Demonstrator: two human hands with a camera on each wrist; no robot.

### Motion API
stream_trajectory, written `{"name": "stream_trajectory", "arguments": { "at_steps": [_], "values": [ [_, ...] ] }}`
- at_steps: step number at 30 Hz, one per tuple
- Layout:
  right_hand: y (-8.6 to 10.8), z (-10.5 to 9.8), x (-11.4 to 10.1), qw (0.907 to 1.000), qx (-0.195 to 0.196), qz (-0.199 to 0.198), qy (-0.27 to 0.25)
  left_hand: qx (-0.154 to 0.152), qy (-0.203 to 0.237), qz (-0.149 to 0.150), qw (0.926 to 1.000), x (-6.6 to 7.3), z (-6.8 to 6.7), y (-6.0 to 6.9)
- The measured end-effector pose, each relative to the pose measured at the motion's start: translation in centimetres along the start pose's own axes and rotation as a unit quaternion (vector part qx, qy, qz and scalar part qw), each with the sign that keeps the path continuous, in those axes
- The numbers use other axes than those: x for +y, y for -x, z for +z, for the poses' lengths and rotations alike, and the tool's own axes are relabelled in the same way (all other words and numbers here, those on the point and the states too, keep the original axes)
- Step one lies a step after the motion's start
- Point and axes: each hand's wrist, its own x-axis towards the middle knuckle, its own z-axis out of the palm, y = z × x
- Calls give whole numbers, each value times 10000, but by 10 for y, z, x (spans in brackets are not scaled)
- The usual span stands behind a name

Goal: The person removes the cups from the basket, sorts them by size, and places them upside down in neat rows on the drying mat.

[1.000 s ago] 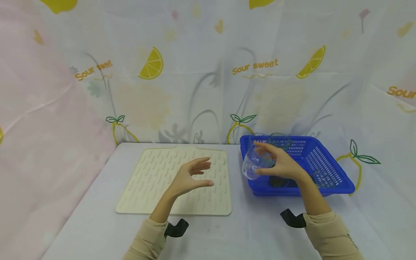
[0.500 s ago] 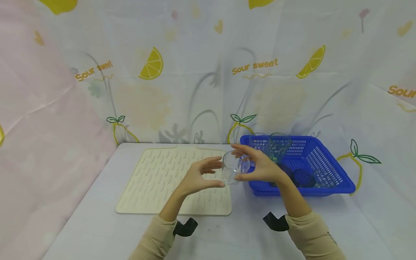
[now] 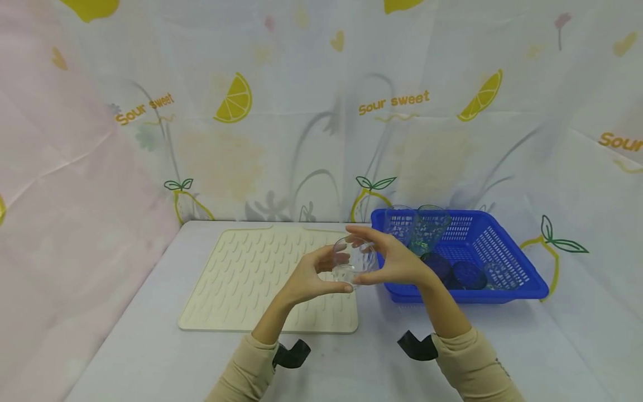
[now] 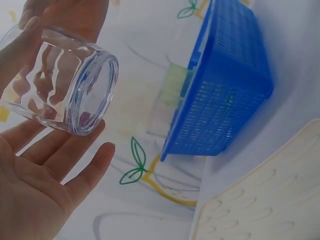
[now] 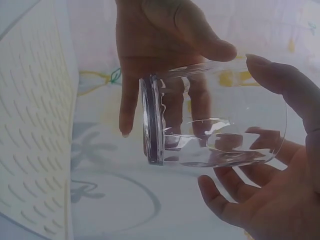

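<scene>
A clear glass (image 3: pixel 358 258) is held tilted between both hands, above the right edge of a cream ridged mat (image 3: pixel 251 279). My right hand (image 3: pixel 402 261) grips its rim end with thumb and fingers. On the other side, my left hand (image 3: pixel 307 280) curves round the base end. The left wrist view shows the thumb on the glass (image 4: pixel 55 82) and several spread fingers beneath its thick base. From the right wrist view, both thumbs lie along one side of the glass (image 5: pixel 200 150), with fingers across from them.
At the right stands a blue perforated basket (image 3: pixel 527 282). Inside are a tall clear glass (image 3: pixel 399 223), a greenish glass (image 3: pixel 428 231), dark blue round glassware (image 3: pixel 469 275) and a clear patterned piece (image 3: pixel 499 276). A printed cloth (image 3: pixel 301 139) hangs behind the table.
My right hand has carried the glass leftward from the basket's near left corner. My left hand has moved right to meet it, and its thumb and fingers now surround the base end.
</scene>
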Motion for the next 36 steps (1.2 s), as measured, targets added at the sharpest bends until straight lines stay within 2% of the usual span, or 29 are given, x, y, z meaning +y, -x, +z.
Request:
{"name": "stream_trajectory", "arguments": {
  "at_steps": [6,11,20,24,28,32,36],
  "values": [
    [0,1,-2,9999,-64,68,132,59,-31,143,9999,2,-1,0],
    [1,1,-1,9997,-82,115,206,65,36,129,9999,5,-2,0],
    [4,5,1,9995,-63,23,-318,-4,215,394,9990,9,-2,-1],
    [5,6,-1,9988,-62,142,-457,-55,260,491,9984,13,-2,-2],
    [7,7,-1,9986,-22,276,-456,-112,253,462,9986,16,-4,-2],
    [7,11,1,9987,114,240,-441,-34,183,416,9990,17,-5,-2],
    [11,19,10,9972,233,280,-655,71,242,474,9986,18,-6,-2]
  ]
}}
